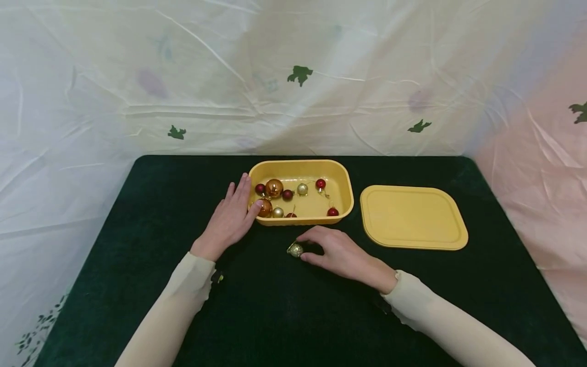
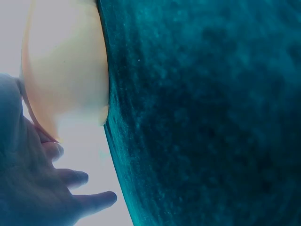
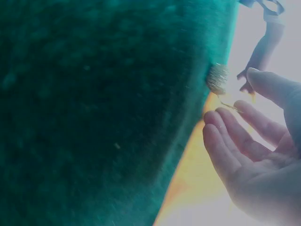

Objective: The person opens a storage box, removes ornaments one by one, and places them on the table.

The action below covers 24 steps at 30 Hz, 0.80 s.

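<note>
The front rim of the yellow plastic rectangular box (image 1: 316,221) hides most of one small red bauble (image 1: 291,215); the left hand's (image 1: 225,220) thumb partly covers a large shiny copper-coloured bauble (image 1: 265,209). Glare whitens both wrist views. The box also holds other red, gold and copper baubles; its matching flat lid (image 1: 415,216) lies to the right. The left hand lies straight-fingered against the box's left end. Before the box, the right hand's (image 1: 343,253) loosely bent fingers and thumb flank a small glittery gold ball (image 1: 295,250); contact with its cord is unclear.
</note>
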Each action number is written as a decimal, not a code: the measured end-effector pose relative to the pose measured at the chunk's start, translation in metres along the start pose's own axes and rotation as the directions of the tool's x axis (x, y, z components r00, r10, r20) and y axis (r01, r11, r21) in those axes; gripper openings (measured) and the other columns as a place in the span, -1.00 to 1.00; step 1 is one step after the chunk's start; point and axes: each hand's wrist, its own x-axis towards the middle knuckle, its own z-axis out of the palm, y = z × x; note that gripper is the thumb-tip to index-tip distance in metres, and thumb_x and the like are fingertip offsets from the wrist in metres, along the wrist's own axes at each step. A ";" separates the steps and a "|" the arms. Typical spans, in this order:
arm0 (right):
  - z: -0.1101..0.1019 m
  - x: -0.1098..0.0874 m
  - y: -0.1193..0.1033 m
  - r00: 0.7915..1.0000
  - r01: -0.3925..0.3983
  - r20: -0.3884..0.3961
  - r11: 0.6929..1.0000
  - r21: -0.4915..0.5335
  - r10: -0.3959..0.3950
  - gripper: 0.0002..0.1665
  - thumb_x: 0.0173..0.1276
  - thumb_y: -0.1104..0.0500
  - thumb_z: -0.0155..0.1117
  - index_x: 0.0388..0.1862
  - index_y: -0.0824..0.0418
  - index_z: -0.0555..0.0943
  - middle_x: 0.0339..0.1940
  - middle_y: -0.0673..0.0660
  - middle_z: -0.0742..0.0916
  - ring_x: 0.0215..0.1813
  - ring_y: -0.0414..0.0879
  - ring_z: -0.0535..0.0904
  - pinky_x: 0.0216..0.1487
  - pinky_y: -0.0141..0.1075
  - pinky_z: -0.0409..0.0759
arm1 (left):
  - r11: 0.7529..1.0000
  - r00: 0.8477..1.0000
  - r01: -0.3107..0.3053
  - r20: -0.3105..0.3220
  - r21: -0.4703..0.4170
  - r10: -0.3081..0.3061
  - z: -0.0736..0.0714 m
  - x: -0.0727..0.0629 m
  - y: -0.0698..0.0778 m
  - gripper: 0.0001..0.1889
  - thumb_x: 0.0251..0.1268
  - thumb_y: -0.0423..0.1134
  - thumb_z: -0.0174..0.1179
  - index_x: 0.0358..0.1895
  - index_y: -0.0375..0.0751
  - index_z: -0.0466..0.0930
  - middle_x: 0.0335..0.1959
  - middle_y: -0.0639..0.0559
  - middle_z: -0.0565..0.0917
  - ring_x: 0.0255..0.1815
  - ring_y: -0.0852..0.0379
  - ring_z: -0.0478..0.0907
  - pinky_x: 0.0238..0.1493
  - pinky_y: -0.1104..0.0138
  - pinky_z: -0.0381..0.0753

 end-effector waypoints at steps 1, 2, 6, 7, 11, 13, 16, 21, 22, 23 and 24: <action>-0.003 -0.002 -0.002 1.000 -0.006 -0.009 1.000 -0.004 0.006 -0.53 0.44 0.02 0.41 0.28 0.10 0.63 0.18 0.04 0.71 0.16 -0.14 0.64 0.13 -0.12 0.66 | 1.000 1.000 0.001 0.002 0.003 -0.001 0.000 0.000 0.000 -0.16 0.67 0.26 -0.29 0.71 -0.10 -0.40 0.73 -0.04 -0.34 0.69 -0.29 -0.30 0.52 -0.32 0.03; -0.006 -0.004 -0.003 1.000 -0.011 -0.021 1.000 -0.007 0.010 -0.53 0.45 0.01 0.40 0.28 0.10 0.63 0.20 0.04 0.70 0.19 -0.13 0.64 0.15 -0.11 0.65 | 1.000 1.000 0.000 0.002 0.005 0.000 0.000 0.000 0.000 -0.16 0.67 0.26 -0.29 0.71 -0.10 -0.40 0.73 -0.04 -0.35 0.69 -0.29 -0.30 0.52 -0.33 0.03; -0.017 -0.009 -0.007 0.998 -0.009 -0.069 1.000 0.016 0.010 -0.53 0.47 -0.02 0.39 0.28 0.08 0.64 0.22 0.02 0.71 0.22 -0.15 0.64 0.19 -0.11 0.65 | 1.000 1.000 -0.002 0.006 0.010 0.002 -0.001 0.001 0.000 -0.16 0.67 0.26 -0.30 0.71 -0.10 -0.41 0.73 -0.02 -0.37 0.69 -0.30 -0.30 0.52 -0.33 0.02; -0.019 -0.009 -0.007 0.997 -0.001 -0.083 1.000 0.031 0.003 -0.54 0.47 -0.02 0.38 0.27 0.08 0.64 0.21 0.01 0.72 0.21 -0.14 0.65 0.18 -0.11 0.65 | 1.000 1.000 -0.001 0.009 0.008 0.001 -0.002 0.001 0.000 -0.16 0.67 0.26 -0.29 0.71 -0.09 -0.41 0.73 -0.01 -0.37 0.69 -0.29 -0.30 0.52 -0.33 0.02; -0.027 -0.009 -0.007 0.985 0.059 -0.165 0.995 0.085 -0.045 -0.59 0.49 0.03 0.38 0.24 0.12 0.66 0.14 0.02 0.75 0.15 -0.06 0.69 0.14 -0.07 0.68 | 1.000 1.000 0.001 0.009 0.003 -0.001 -0.002 0.001 0.000 -0.16 0.67 0.25 -0.28 0.71 -0.09 -0.41 0.73 -0.02 -0.35 0.70 -0.29 -0.31 0.52 -0.33 0.01; -0.030 -0.007 -0.006 0.976 0.080 -0.211 0.992 0.096 -0.058 -0.61 0.50 0.03 0.38 0.22 0.13 0.67 0.12 0.02 0.76 0.14 -0.03 0.70 0.14 -0.04 0.68 | 1.000 1.000 0.003 0.010 0.000 -0.003 -0.002 0.000 0.000 -0.16 0.67 0.26 -0.28 0.71 -0.08 -0.42 0.73 -0.01 -0.37 0.70 -0.28 -0.31 0.52 -0.33 0.00; -0.033 -0.003 -0.004 0.962 0.073 -0.269 0.993 0.088 -0.047 -0.62 0.51 0.01 0.36 0.20 0.12 0.69 0.13 0.03 0.75 0.17 -0.04 0.68 0.18 -0.03 0.65 | 1.000 1.000 0.004 0.008 -0.002 -0.004 -0.001 0.000 0.000 -0.16 0.67 0.26 -0.28 0.70 -0.07 -0.42 0.72 0.02 -0.38 0.70 -0.25 -0.31 0.53 -0.32 0.00; -0.036 0.007 0.004 0.941 0.053 -0.337 0.992 0.114 -0.011 -0.62 0.50 0.02 0.37 0.20 0.14 0.69 0.18 0.08 0.74 0.17 0.05 0.67 0.16 0.07 0.65 | 1.000 1.000 -0.004 -0.006 0.004 0.004 0.000 -0.001 0.000 -0.17 0.67 0.25 -0.28 0.71 -0.09 -0.39 0.73 0.00 -0.35 0.71 -0.19 -0.29 0.54 -0.31 0.00; -0.037 0.009 0.005 0.937 0.053 -0.348 0.992 0.116 -0.009 -0.62 0.50 0.03 0.37 0.20 0.15 0.69 0.19 0.09 0.74 0.17 0.06 0.66 0.16 0.07 0.65 | 1.000 1.000 -0.006 -0.008 0.007 0.006 0.000 -0.001 0.000 -0.17 0.68 0.25 -0.28 0.71 -0.10 -0.39 0.73 0.00 -0.35 0.71 -0.18 -0.29 0.54 -0.31 -0.01; -0.037 0.011 0.007 0.933 0.053 -0.359 0.992 0.114 -0.009 -0.62 0.50 0.04 0.38 0.20 0.15 0.69 0.19 0.10 0.74 0.19 0.07 0.66 0.17 0.07 0.64 | 1.000 1.000 -0.008 -0.011 0.012 0.008 0.000 -0.001 0.000 -0.17 0.68 0.25 -0.28 0.71 -0.10 -0.38 0.73 0.00 -0.35 0.71 -0.18 -0.28 0.54 -0.31 -0.01; -0.037 0.013 0.008 0.929 0.053 -0.369 0.993 0.108 -0.009 -0.62 0.49 0.05 0.38 0.20 0.15 0.69 0.20 0.11 0.74 0.19 0.06 0.66 0.18 0.07 0.64 | 1.000 1.000 -0.009 -0.013 0.015 0.009 0.001 0.000 0.000 -0.17 0.68 0.24 -0.28 0.71 -0.10 -0.38 0.73 0.00 -0.35 0.71 -0.17 -0.28 0.54 -0.30 -0.01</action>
